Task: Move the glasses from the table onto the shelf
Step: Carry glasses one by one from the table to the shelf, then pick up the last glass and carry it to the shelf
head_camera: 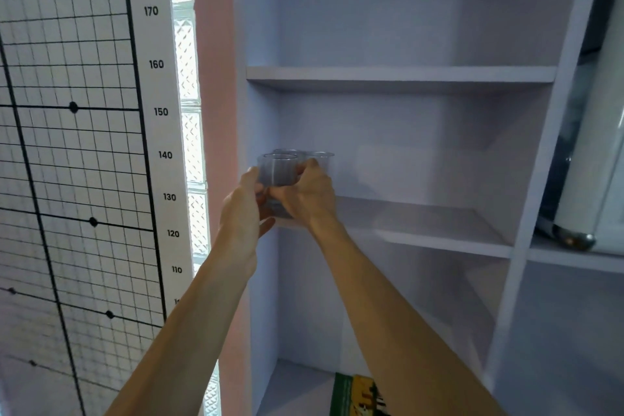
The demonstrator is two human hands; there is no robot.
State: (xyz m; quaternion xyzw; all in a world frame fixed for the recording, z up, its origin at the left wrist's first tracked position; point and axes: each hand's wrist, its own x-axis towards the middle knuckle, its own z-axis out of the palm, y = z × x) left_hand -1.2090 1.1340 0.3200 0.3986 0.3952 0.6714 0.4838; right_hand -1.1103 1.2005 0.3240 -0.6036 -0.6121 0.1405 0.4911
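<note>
A clear glass (277, 169) is held between both hands at the left front corner of the middle shelf (422, 223) of a pale lilac shelf unit. My left hand (241, 213) cups its left side and base. My right hand (309, 194) grips its right side. Behind it on the same shelf stand two more clear glasses: one (286, 152) shows only its rim, and the other (320, 159) is at the right, partly hidden by my right fingers. The table is out of view.
The shelf above (398, 76) is bare. A green and yellow box (358, 395) lies on the lowest shelf. A white appliance with a chrome foot (574, 240) fills the compartment at the right. A height-scale grid board (67, 145) covers the wall on the left.
</note>
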